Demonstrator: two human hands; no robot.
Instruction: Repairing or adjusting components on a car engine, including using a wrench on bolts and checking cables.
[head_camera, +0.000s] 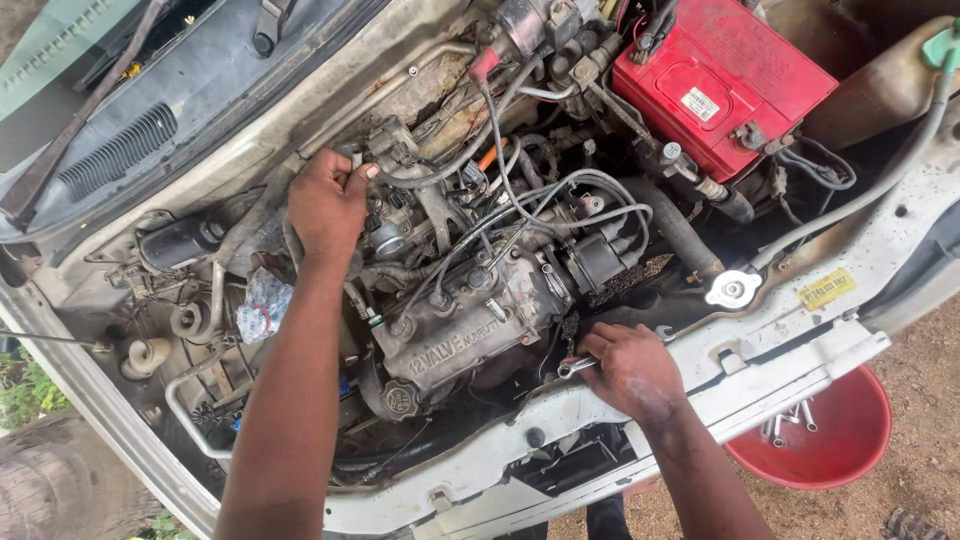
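A red battery sits at one o'clock. A red bowl holding bolts lies on the ground at four o'clock. A radiator cap gleams between them.

White rectangular barcode label on top of the red battery, upper right. Yellow rectangular sticker on the white front panel, right of the radiator cap. Crumpled clear plastic packet with blue and red print, left in the bay, beside the left forearm.

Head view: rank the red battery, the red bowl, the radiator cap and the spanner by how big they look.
1. red battery
2. red bowl, partly hidden, so unsure against the battery
3. radiator cap
4. spanner, mostly hidden by the right hand
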